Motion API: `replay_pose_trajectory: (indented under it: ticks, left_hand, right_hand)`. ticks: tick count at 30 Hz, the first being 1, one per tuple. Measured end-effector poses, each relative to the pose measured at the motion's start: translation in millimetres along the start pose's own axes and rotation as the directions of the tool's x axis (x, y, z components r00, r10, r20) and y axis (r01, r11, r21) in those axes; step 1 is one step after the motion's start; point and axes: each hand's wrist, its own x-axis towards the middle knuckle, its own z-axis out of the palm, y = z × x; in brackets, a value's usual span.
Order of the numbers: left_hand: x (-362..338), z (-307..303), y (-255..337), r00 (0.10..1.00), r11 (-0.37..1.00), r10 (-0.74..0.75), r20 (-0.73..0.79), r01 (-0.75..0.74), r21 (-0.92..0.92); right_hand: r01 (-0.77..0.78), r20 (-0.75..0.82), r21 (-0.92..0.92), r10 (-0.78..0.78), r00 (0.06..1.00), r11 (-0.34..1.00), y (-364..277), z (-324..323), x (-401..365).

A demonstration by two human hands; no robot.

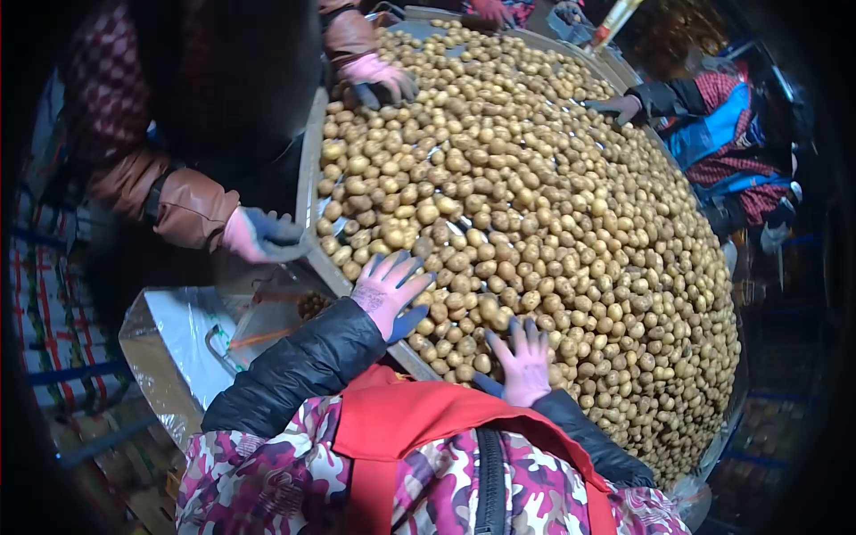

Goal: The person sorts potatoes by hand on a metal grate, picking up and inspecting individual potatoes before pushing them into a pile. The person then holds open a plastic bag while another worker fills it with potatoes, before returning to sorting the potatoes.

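Observation:
A broad heap of small, round, yellow-brown potatoes [526, 205] covers the metal sorting table before me. My left hand [390, 292], in a pink glove with dark fingers, lies at the table's near left edge with its fingers spread over the potatoes. Farther right, my right hand [523, 361] wears the same kind of glove. Its fingers are apart, resting on or just above the potatoes at the near side. Neither hand grips anything that I can see.
A person at left has one gloved hand [379, 78] on the potatoes and another [263, 236] by the table rim [312, 169]. Across the table, another person's hand [617, 107] reaches in. A plastic-lined box [174, 343] stands at lower left.

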Motion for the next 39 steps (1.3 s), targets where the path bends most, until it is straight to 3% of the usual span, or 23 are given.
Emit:
replay_pose_trajectory:
  ticks: [3, 6, 7, 9, 13, 14, 18, 19, 21, 22, 23, 25, 27, 30, 32, 34, 36, 39]
  left_hand:
    - [22, 9, -3, 0.974, 0.994, -0.058, 0.221, 0.036, 0.103]
    - [37, 13, -16, 0.949, 0.993, -0.118, 0.292, 0.116, 0.024]
    - [44, 8, -19, 0.948, 0.995, -0.097, 0.302, 0.092, 0.033]
    - [60, 7, -33, 0.951, 0.993, -0.110, 0.289, 0.120, -0.018]
    - [93, 3, -51, 0.943, 0.976, -0.196, 0.267, 0.161, 0.147]
    - [99, -3, -50, 0.940, 0.979, -0.193, 0.283, 0.163, 0.126]
    - [87, 8, -45, 0.968, 0.984, -0.141, 0.206, 0.113, 0.139]
    - [81, 2, -37, 0.969, 0.980, -0.138, 0.205, 0.104, 0.169]
    - [67, -5, -35, 0.967, 0.977, -0.149, 0.208, 0.112, 0.182]
    - [60, -9, -39, 0.966, 0.977, -0.136, 0.219, 0.094, 0.193]
    - [51, -12, -43, 0.967, 0.975, -0.143, 0.210, 0.102, 0.196]
    - [34, -12, -53, 0.969, 0.978, -0.176, 0.174, 0.152, 0.145]
    - [26, -8, -59, 0.980, 0.977, -0.166, 0.113, 0.149, 0.150]
    - [29, -6, -57, 0.972, 0.970, -0.207, 0.113, 0.189, 0.150]
    - [29, -6, -59, 0.973, 0.973, -0.199, 0.114, 0.181, 0.146]
    - [26, -4, -62, 0.980, 0.978, -0.167, 0.109, 0.150, 0.143]
    - [27, -4, -61, 0.981, 0.980, -0.158, 0.116, 0.141, 0.142]
    - [28, -7, -58, 0.976, 0.979, -0.170, 0.134, 0.151, 0.139]
  right_hand:
    - [0.009, -0.017, 0.126, -0.007, 1.000, 0.992, 20, 15, 49]
    - [0.006, 0.025, -0.009, -0.006, 1.000, 1.000, 20, 3, 102]
    - [0.019, 0.025, -0.049, -0.018, 1.000, 0.999, 27, 9, 124]
    - [0.065, -0.135, -0.042, -0.071, 0.988, 0.997, 37, 16, 165]
    - [0.047, -0.081, 0.005, -0.046, 0.996, 0.999, 59, 0, 226]
    - [0.006, -0.039, -0.030, -0.007, 0.999, 1.000, 63, 1, 243]
    - [-0.124, -0.086, 0.114, 0.134, 0.987, 0.986, 98, -18, 291]
    - [-0.201, -0.119, -0.011, 0.198, 0.973, 0.979, 105, -26, 298]
    - [-0.309, -0.095, 0.076, 0.315, 0.944, 0.948, 134, -42, 304]
    - [-0.362, -0.017, -0.025, 0.362, 0.932, 0.932, 146, -58, 302]
    - [-0.401, 0.058, -0.131, 0.411, 0.910, 0.907, 157, -74, 297]
    - [-0.460, 0.076, 0.085, 0.455, 0.887, 0.884, 188, -84, 273]
    - [-0.327, -0.115, 0.080, 0.335, 0.935, 0.942, 223, -57, 235]
    - [-0.411, -0.151, -0.069, 0.397, 0.905, 0.909, 192, -75, 149]
    - [-0.376, -0.159, -0.138, 0.354, 0.921, 0.916, 176, -73, 89]
    - [-0.414, -0.240, 0.031, 0.409, 0.880, 0.910, 159, -51, 24]
    - [-0.447, -0.215, -0.077, 0.423, 0.880, 0.891, 118, -55, -28]
    - [-0.593, -0.238, 0.019, 0.580, 0.779, 0.805, 90, -25, -78]
